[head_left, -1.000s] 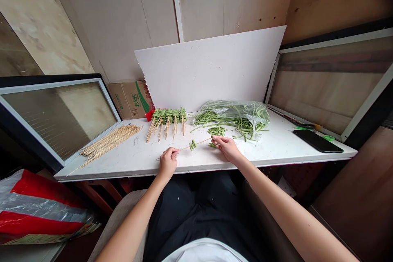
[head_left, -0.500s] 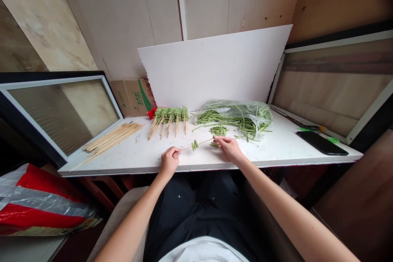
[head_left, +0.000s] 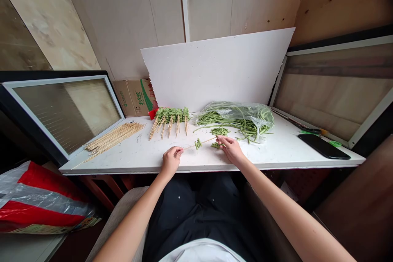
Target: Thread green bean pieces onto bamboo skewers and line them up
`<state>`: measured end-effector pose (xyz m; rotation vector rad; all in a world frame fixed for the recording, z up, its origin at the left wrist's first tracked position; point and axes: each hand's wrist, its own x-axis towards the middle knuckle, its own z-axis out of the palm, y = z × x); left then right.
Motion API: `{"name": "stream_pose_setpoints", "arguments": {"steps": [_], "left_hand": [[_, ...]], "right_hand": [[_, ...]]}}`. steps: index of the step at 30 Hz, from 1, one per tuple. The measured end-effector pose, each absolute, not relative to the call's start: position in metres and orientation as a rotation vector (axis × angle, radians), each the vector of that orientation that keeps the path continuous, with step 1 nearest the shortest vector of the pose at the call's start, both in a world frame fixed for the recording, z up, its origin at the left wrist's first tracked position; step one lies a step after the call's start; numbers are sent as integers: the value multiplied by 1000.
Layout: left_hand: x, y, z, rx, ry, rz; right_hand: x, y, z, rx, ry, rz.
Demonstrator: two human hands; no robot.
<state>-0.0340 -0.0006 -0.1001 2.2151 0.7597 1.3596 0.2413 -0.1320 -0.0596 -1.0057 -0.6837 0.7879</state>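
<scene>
Between my two hands runs a thin bamboo skewer [head_left: 206,142] with several short green bean pieces [head_left: 198,144] threaded side by side near its middle. My left hand [head_left: 171,161] is closed around the skewer on the left, just over the table's front edge. Thumb and fingers of my right hand [head_left: 230,148] pinch at the skewer's right tip; whether a bean piece is also between them is too small to tell. Partly hidden by the right hand, a few cut pieces [head_left: 215,145] lie on the table. Behind them is a small pile of cut beans [head_left: 220,131].
Loose skewers [head_left: 115,135] lie at the left of the white table [head_left: 147,155]. Filled bean skewers [head_left: 172,114] are stacked at the back. A clear bag of long beans [head_left: 236,116] lies behind my right hand. A black phone [head_left: 324,146] rests at the right.
The view has shifted slightly. Both hands keep nearly the same hold on the skewer, and the threaded bean pieces stay near its middle.
</scene>
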Motion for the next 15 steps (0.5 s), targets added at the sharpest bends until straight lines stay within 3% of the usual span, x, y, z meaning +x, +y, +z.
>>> {"name": "stream_pose_setpoints", "arguments": {"steps": [15], "left_hand": [[-35, 3, -104, 2286, 861, 1383]], "right_hand": [[239, -128, -63, -1026, -660, 706]]}}
